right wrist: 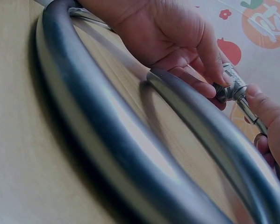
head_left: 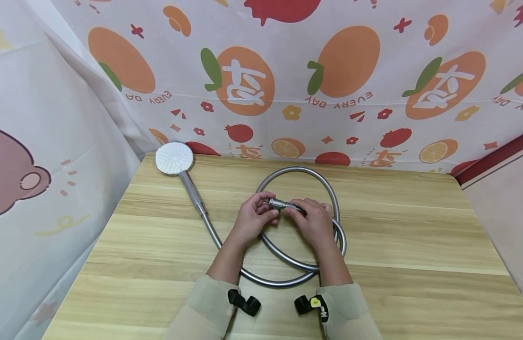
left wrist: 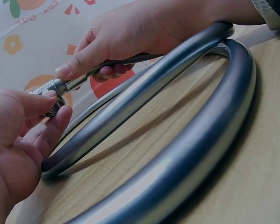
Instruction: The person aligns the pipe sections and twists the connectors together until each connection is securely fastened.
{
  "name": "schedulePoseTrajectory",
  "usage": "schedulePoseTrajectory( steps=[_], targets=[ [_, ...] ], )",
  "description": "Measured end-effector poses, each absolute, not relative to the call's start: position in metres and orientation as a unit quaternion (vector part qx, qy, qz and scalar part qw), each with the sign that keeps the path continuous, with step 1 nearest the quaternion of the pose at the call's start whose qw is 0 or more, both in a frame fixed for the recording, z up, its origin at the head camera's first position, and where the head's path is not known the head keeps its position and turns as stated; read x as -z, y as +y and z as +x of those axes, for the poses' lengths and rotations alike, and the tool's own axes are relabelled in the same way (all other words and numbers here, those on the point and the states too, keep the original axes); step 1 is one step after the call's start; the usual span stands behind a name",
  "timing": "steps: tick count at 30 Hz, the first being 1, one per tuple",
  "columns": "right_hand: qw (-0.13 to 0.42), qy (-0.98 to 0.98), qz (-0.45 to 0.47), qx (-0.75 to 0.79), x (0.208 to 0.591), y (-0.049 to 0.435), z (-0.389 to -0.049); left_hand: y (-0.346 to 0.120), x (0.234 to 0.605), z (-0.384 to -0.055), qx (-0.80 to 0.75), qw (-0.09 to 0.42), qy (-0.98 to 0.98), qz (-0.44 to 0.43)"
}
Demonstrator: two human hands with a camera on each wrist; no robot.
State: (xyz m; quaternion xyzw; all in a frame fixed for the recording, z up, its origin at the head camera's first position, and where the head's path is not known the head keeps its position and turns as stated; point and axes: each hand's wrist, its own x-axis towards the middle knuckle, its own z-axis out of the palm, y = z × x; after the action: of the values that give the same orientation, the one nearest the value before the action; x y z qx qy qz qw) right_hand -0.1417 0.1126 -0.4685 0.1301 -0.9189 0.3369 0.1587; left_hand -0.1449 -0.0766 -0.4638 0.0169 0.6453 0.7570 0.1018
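Note:
A small silvery metal valve fitting (head_left: 276, 203) with a threaded side outlet is pinched between the thumb and fingers of my left hand (head_left: 252, 218). My right hand (head_left: 314, 221) grips the slim end of the grey metal shower hose (head_left: 278, 284). That end meets the valve fitting (right wrist: 231, 84) in the right wrist view; whether it is screwed in I cannot tell. The hose lies in loops around and below both hands. At its other end a round white-faced shower head (head_left: 174, 158) with a grey handle rests at the table's back left corner.
The wooden table (head_left: 414, 226) carries the hose and shower head. Behind it hangs a white curtain (head_left: 293, 71) printed with fruit, and a second sheet (head_left: 70, 141) drapes at the left. A dark red strip (head_left: 499, 157) edges a white panel at the right.

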Motion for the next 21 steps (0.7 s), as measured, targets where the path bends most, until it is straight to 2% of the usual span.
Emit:
schedulePoseTrajectory(
  steps=[21],
  targets=[
    [0.159, -0.918, 0.125, -0.34, 0.4689, 0.113, -0.1417, -0.0753, 0.4661, -0.1457, -0.735, 0.095, 0.672, 0.012]
  ],
)
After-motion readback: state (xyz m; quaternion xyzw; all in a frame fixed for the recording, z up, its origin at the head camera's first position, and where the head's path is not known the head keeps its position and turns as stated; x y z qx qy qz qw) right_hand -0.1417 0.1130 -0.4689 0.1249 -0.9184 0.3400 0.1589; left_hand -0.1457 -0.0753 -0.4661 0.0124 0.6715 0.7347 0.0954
